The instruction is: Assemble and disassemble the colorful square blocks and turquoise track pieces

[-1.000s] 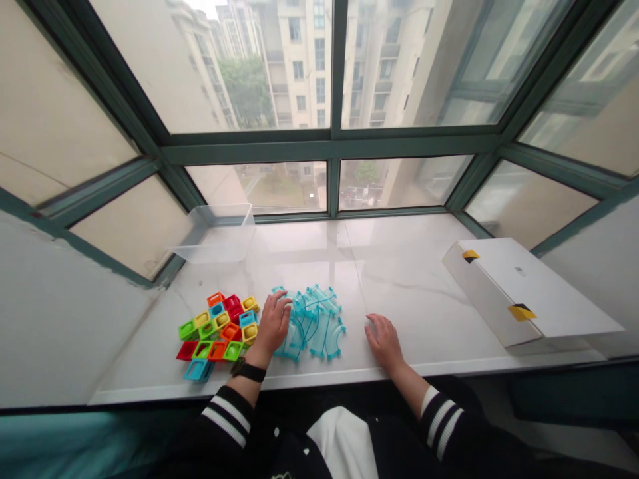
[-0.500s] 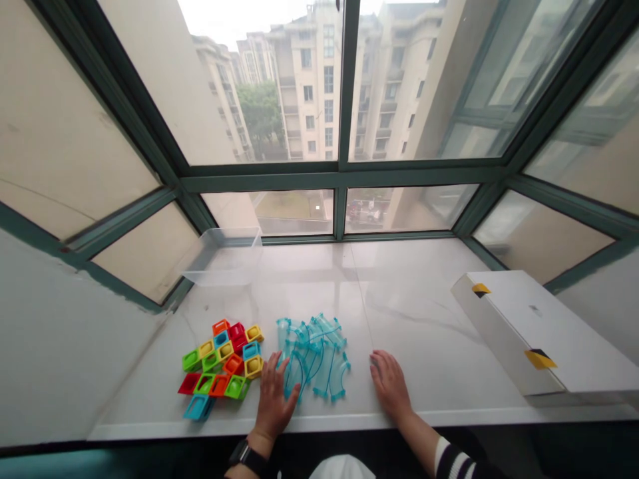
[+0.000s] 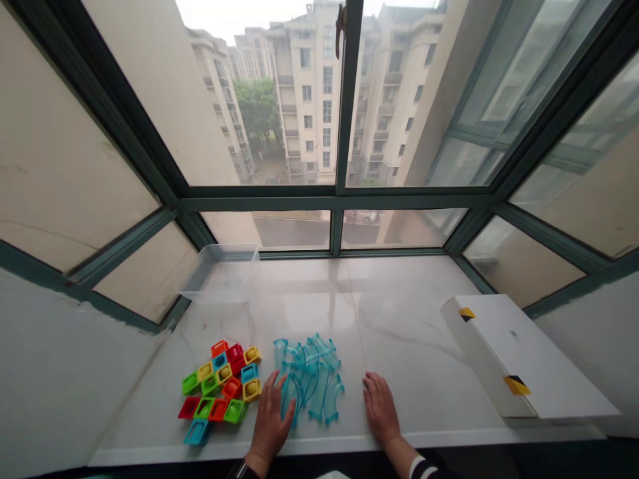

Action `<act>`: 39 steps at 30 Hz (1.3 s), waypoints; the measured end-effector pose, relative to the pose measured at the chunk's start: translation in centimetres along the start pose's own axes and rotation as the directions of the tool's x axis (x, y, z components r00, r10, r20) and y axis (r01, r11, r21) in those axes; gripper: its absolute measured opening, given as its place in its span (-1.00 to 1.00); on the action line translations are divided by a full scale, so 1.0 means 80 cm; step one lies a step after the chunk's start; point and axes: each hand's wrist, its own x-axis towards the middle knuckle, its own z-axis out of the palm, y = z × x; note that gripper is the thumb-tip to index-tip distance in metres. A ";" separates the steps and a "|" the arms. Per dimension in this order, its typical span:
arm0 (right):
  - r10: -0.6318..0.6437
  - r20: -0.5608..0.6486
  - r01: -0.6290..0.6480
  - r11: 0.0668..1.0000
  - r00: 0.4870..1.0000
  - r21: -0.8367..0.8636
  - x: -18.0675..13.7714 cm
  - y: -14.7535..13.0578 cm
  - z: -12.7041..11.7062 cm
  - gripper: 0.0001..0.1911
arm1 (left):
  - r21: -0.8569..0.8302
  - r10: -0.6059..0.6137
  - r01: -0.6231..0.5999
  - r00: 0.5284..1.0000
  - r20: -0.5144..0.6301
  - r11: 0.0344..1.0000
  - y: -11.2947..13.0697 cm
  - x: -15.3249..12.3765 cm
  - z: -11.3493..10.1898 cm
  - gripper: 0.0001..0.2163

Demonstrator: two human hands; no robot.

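Note:
My left hand [image 3: 272, 416] rests on the white countertop between two groups of plastic pieces, its fingers apart and nothing in them. To its left lie several square cup-like blocks [image 3: 232, 388] in red, green, yellow, orange and blue. Just right of my left fingers is a loose pile of see-through teal curved track pieces [image 3: 310, 376]; I cannot tell whether my fingertips touch one. Flat on the counter to the right of that pile lies my right hand [image 3: 380, 407], fingers stretched out and holding nothing.
A clear plastic bin [image 3: 219, 274] stands at the back left by the window. On the right sits a white box [image 3: 524, 359] with yellow-and-black tape tabs. Green window frames [image 3: 334, 199] enclose the white counter [image 3: 409, 352] at the back and sides.
The whole view has tilted upward, so counter, blocks and hands appear lower in the picture. Both hands stay in nearly the same places beside the pieces.

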 end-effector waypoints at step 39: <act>-0.142 0.088 0.126 0.978 0.986 0.168 0.105 -0.063 -0.013 -0.57 | -0.012 0.048 -0.050 0.987 -0.151 0.999 0.013 -0.017 0.042 -0.45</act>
